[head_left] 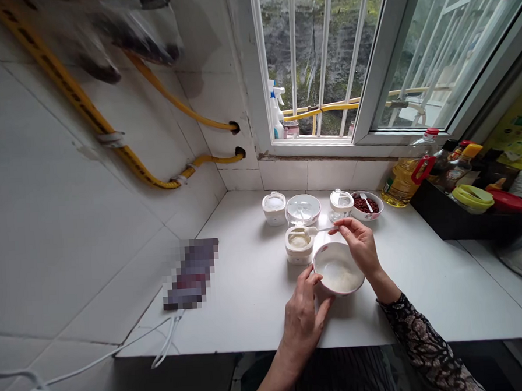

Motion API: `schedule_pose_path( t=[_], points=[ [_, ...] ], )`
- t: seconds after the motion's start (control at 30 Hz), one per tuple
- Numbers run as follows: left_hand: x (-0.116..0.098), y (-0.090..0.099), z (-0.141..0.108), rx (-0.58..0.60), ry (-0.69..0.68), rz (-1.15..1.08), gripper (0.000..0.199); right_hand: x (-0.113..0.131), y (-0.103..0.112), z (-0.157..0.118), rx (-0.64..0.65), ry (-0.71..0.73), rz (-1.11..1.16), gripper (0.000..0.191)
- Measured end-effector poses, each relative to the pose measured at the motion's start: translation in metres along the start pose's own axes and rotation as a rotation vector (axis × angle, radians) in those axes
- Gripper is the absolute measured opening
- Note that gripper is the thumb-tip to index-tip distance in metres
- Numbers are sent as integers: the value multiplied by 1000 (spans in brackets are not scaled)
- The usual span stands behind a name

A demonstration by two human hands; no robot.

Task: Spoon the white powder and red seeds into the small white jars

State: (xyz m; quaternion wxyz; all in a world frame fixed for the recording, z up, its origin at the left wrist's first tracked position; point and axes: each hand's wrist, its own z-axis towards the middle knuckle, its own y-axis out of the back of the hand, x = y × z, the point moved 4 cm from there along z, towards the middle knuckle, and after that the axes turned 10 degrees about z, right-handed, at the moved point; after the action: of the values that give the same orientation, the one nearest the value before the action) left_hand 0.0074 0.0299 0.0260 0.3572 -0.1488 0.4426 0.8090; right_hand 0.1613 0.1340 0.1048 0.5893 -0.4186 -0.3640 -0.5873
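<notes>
My left hand (305, 310) grips the near left rim of a white bowl (334, 260), which is tilted a little toward me and has pale powder in its bottom. Between the fingers of my right hand (358, 241) is the handle of a small white spoon (317, 230). The spoon's head is over the right edge of an open seasoning jar (299, 253) holding off-white powder. Behind that jar stand another jar (274, 209) with white contents, a clear-looking bowl (303, 207), a third jar (341, 202) and a bowl of dark red beans (366, 207) with a white spoon in it.
An oil bottle (405, 170) and a black rack (441, 212) of condiments line the right side. On the left lie a blurred-out flat object (193, 275) and a white cable (167, 334). The white counter (248, 278) meets tiled walls and a barred window.
</notes>
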Motion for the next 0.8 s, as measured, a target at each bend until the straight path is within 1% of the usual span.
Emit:
schedule_pose_path(
  t=[0.07, 0.13, 0.17, 0.2, 0.23, 0.3, 0.37, 0.43, 0.5, 0.6, 0.7, 0.8],
  points=[
    [0, 0, 0, 3, -1, -2, 36, 10, -9, -4, 47, 228, -165, 13],
    [0, 0, 0, 4, 0, -1, 35, 18, -19, -9, 159, 444, -341, 15],
    [0, 0, 0, 4, 1, -1, 35, 20, -23, -11, 216, 519, -405, 18],
    [0, 0, 1, 4, 2, -1, 34, 21, -25, -13, 253, 564, -447, 20],
    [0, 0, 1, 5, 3, -1, 34, 22, -25, -14, 261, 578, -466, 21],
    [0, 0, 0, 7, 2, -1, 35, 24, -19, -13, 191, 548, -461, 20],
    [0, 0, 0, 9, 2, -1, 35, 25, -7, -11, 98, 479, -424, 16],
    [0, 1, 0, 10, 4, 1, 36, 22, 5, -8, 61, 400, -404, 15],
    [0, 2, 0, 12, 6, 1, 36, 19, 16, -5, 97, 363, -435, 16],
    [-1, 3, 0, 18, 7, -1, 37, 16, 24, -3, 214, 413, -563, 16],
    [-1, 3, 1, 24, 8, -2, 37, 12, 21, -5, 333, 442, -679, 16],
    [-2, 3, 1, 15, 4, -8, 36, 6, 11, -12, 445, 377, -660, 18]
  ],
)
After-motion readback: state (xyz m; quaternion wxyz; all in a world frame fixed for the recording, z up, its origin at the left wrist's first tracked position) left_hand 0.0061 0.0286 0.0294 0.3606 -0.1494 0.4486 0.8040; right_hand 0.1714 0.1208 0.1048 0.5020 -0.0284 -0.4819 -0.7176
